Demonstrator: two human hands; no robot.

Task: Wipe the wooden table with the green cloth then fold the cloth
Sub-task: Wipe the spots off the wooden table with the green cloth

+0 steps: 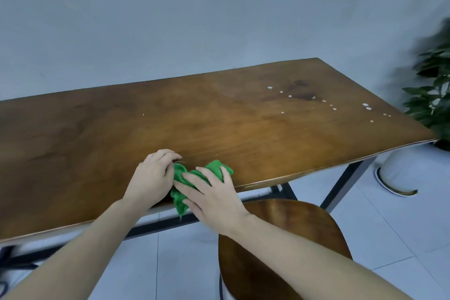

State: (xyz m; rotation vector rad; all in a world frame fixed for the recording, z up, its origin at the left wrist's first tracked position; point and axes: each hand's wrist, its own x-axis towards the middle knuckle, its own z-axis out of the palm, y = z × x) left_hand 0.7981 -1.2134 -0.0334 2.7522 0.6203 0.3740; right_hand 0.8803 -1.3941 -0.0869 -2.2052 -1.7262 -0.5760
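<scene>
The green cloth [180,198] lies bunched at the near edge of the wooden table [170,117], with one end hanging over the edge. My left hand [152,176] grips the cloth's left side with curled fingers. My right hand [211,192] lies over the cloth's right part, fingers spread and lightly bent on it. Several white drops [323,102] and a dark wet stain [299,95] mark the table's far right part.
A round wooden stool [287,238] stands under my right forearm, in front of the table. A potted plant [431,95] in a white pot stands at the table's right end. A grey wall runs behind the table. The floor is pale tile.
</scene>
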